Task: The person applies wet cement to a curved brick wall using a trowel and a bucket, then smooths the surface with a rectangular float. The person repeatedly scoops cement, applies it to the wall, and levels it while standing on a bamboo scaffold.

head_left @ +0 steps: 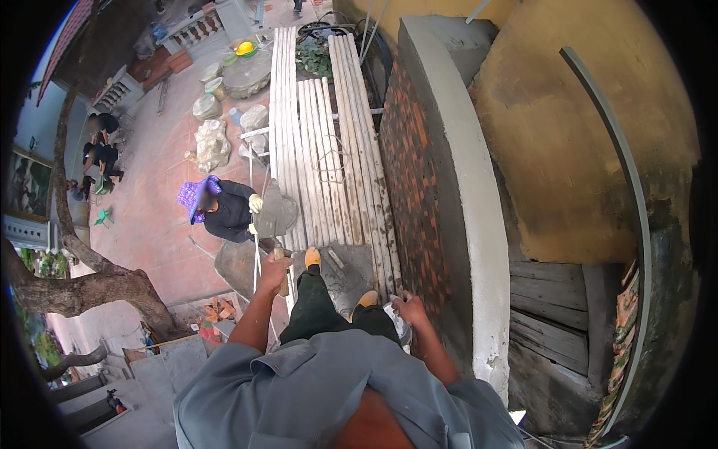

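Observation:
My left hand [274, 272] is closed at the left edge of the platform, beside the pale poles; a short brown piece shows at the fingers, its kind unclear. Low on the right, my right hand [408, 307] is closed around a shiny grey metal trowel [399, 328], partly hidden by my leg. A co-worker [228, 209] in a purple patterned hat and pale gloves stands below on the left. The gloves are at a flat grey mortar-covered thing [277, 211], in front of my left hand. My feet in orange footwear [313, 257] rest on the mortar-smeared platform.
Long pale poles [325, 165] lie side by side ahead. A brick wall [411, 187], partly mortared, and a grey wall top [467, 187] run along the right. Sacks [212, 142] and buckets [206, 106] stand on the ground below left, near a tree trunk [97, 299].

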Action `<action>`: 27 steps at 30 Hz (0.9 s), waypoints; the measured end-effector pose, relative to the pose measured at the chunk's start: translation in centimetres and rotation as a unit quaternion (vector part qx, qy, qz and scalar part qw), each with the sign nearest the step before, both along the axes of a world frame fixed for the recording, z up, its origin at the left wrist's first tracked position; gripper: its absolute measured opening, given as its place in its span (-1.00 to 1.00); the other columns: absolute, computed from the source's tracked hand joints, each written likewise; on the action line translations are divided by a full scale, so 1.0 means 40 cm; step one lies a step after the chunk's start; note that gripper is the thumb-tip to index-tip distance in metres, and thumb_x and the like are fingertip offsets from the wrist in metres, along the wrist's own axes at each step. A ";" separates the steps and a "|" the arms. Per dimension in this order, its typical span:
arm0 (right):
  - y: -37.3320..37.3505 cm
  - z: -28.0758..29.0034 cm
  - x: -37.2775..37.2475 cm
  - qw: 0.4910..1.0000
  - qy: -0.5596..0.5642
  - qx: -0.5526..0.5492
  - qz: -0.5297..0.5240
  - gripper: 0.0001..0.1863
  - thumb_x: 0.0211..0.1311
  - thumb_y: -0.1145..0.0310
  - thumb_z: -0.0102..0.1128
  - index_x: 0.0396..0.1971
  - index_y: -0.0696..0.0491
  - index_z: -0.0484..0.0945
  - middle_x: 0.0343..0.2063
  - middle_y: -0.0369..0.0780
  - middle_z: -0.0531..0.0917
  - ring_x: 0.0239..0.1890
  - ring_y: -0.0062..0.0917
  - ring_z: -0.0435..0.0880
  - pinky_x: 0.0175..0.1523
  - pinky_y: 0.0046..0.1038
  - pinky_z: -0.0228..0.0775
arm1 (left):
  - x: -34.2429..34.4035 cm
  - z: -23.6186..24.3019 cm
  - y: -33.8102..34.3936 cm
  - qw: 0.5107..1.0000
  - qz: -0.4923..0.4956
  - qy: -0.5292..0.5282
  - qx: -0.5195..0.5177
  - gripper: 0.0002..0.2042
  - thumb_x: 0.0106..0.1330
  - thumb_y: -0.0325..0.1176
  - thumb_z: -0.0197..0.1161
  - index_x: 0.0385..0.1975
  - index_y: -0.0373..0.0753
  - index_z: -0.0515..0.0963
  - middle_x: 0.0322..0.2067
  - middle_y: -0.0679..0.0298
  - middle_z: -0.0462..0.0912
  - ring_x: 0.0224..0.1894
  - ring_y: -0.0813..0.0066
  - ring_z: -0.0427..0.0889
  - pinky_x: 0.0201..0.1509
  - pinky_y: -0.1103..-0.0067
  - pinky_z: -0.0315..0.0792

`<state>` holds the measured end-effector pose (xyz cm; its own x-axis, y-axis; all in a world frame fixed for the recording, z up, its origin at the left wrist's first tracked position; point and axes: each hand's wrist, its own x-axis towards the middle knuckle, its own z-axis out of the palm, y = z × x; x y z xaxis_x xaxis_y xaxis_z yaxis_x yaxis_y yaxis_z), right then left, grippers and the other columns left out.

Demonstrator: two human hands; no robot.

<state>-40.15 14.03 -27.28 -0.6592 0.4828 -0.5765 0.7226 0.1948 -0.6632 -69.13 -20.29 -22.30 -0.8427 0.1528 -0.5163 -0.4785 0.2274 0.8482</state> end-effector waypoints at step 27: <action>-0.287 -0.290 -0.166 0.887 -0.270 -0.285 -0.242 -0.76 0.49 0.27 0.22 -0.12 0.11 0.43 -0.35 -0.13 0.71 -0.44 -0.46 0.74 -0.40 -0.41 0.62 | -0.772 -0.923 -0.366 0.940 0.048 -0.073 -0.329 -0.64 0.12 -0.23 0.44 -0.17 -0.36 0.71 -0.31 0.13 0.73 -0.31 0.31 0.64 -0.10 0.35 0.55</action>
